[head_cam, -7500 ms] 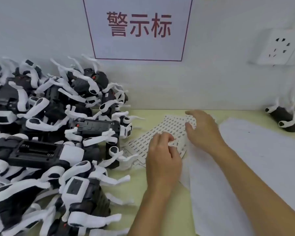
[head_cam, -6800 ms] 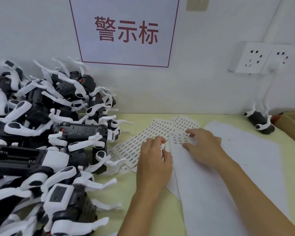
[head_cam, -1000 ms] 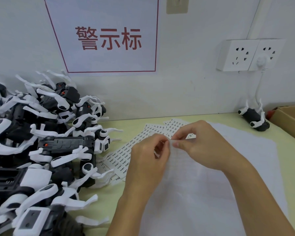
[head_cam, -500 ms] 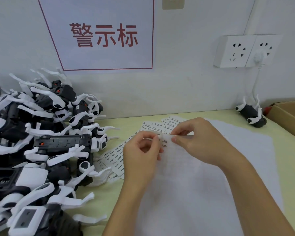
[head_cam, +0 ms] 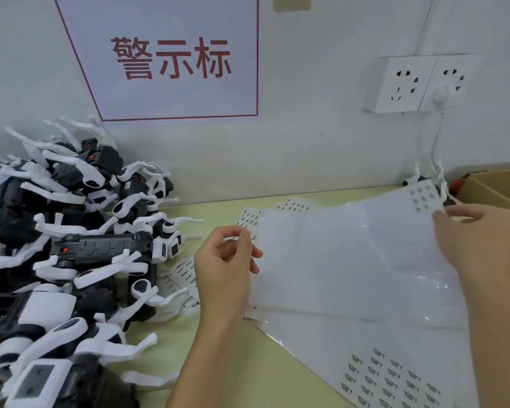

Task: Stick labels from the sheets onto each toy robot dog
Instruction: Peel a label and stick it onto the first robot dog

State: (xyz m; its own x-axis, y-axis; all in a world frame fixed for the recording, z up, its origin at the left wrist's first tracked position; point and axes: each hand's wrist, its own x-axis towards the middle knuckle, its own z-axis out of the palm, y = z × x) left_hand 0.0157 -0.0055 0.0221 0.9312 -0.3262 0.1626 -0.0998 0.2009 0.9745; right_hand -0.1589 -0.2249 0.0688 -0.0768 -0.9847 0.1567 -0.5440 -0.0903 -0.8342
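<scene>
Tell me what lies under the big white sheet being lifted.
Under the lifted white sheet, held by the right hand, a glossy sheet with printed labels lies on the table. Label sheets poke out behind; the rest is covered.

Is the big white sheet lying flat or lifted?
Lifted: the right hand holds the white sheet's far corner up, curling it above the label sheet beneath.

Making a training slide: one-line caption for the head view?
Right hand lifts a mostly used label sheet while the left hand pinches its edge beside piled toy robot dogs.
</scene>
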